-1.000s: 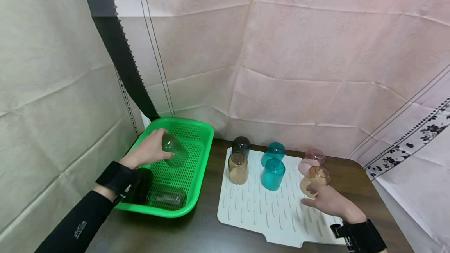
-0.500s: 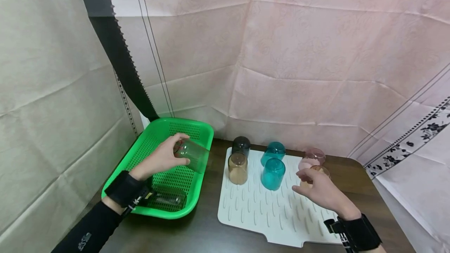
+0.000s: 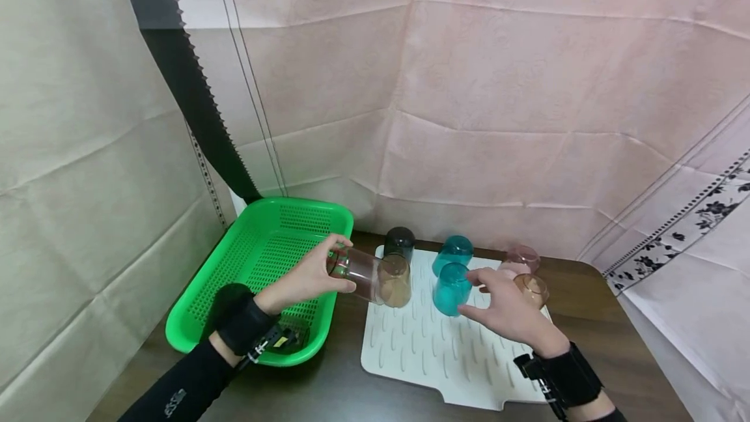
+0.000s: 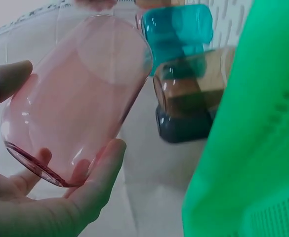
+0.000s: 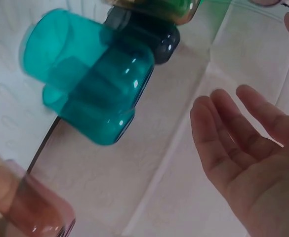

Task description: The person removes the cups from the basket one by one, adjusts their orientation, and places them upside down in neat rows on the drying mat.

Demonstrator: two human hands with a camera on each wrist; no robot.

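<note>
Pink glass (image 4: pixel 80 98) in left fingers (image 4: pixel 104 175), basket edge (image 4: pixel 201 185) (apart)

Creased cloth (image 3: pixel 498 83) behind brown table (image 3: pixel 351 386)

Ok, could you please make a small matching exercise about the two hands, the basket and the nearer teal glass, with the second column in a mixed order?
Column one
1. Left hand
2. Right hand
3. Basket
4. Nearer teal glass

Column two
A. Stands on the white board
B. Bright green, with perforated walls
C. Grips a pink glass
D. Fingers and thumb apart, gripping nothing

Right pairs: 1-C, 2-D, 3-B, 4-A.
</note>
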